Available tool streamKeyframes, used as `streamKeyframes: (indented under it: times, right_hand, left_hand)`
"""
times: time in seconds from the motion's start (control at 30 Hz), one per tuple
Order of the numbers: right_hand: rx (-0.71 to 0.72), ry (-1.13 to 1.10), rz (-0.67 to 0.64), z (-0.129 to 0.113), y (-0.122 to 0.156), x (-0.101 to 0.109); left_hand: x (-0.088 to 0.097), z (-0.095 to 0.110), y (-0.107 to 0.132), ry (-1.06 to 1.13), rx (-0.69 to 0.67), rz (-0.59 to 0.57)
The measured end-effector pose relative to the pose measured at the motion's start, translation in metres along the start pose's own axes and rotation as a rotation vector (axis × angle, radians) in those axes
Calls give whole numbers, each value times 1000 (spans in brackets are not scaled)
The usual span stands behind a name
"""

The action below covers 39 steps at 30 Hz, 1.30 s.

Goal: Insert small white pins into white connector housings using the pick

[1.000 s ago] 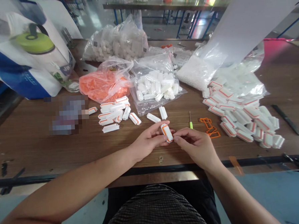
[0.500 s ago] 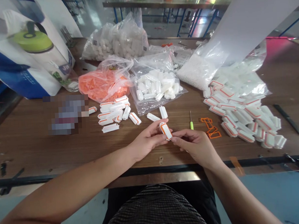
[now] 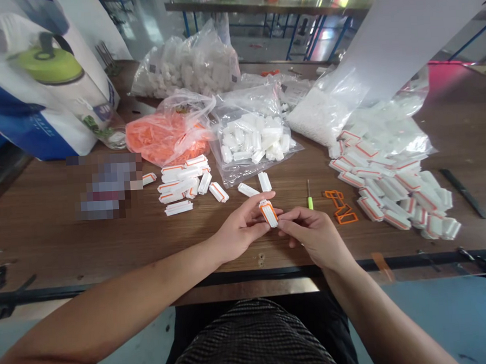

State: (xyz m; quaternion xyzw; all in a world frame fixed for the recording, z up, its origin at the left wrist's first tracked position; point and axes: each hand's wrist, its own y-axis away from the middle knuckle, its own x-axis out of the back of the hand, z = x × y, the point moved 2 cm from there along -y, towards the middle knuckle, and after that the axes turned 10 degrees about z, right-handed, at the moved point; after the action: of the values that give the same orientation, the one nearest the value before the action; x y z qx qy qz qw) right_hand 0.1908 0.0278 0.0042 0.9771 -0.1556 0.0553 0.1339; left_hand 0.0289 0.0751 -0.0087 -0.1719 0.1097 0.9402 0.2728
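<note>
Between the fingers of my left hand [image 3: 241,225] is a small white plastic case with an orange frame [image 3: 269,214], its slatted face turned up toward me. The thumb and index finger of my right hand [image 3: 310,230] pinch the lower right end of the same case. Beyond my hands lie two loose white cases [image 3: 264,181]. To the right of my right hand are a screwdriver [image 3: 309,197] with a yellow-green handle and several thin orange frames [image 3: 341,206].
White-and-orange cases lie in a small pile [image 3: 183,179] at left and a larger pile [image 3: 402,187] at right. Behind stand a bag of orange parts [image 3: 169,137], bags of white parts [image 3: 257,138] and a green-lidded bottle [image 3: 52,67]. A dark strip [image 3: 463,192] lies far right.
The case has been turned over between my hands: its dotted grid face showed before, and now a slatted face shows. Both hands stay in nearly the same place.
</note>
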Motion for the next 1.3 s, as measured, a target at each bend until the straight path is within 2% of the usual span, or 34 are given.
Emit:
streamKeyframes:
  times: [0.17,0.33,0.53,0.7,0.8,0.97,1.13,1.3]
  right_hand:
    - [136,172,30,-10,5,1]
    - [217,199,21,-18,6,2]
    - [192,182,-57,-27,2,5]
    - [198,184,-89,-24,0,7]
    - [269,282,-70,-22,1,7]
    - [462,397,90,-21,6,5]
    - [343,229,36,-23,4,3]
    - [216,171,-58,-24,-2,6]
  left_hand:
    - [1,3,-1,-23,18,-19]
    - [0,6,-1,-12,39,-35]
    - [-2,7,-1,5,49,-58]
    - [0,7,0,-80,40,-41]
    - [1,4,0,-131,32,-66]
    - [2,0,0,-165,32,-78]
    - [1,0,1,-178,30,-95]
    - [2,0,0,-100,83,-166]
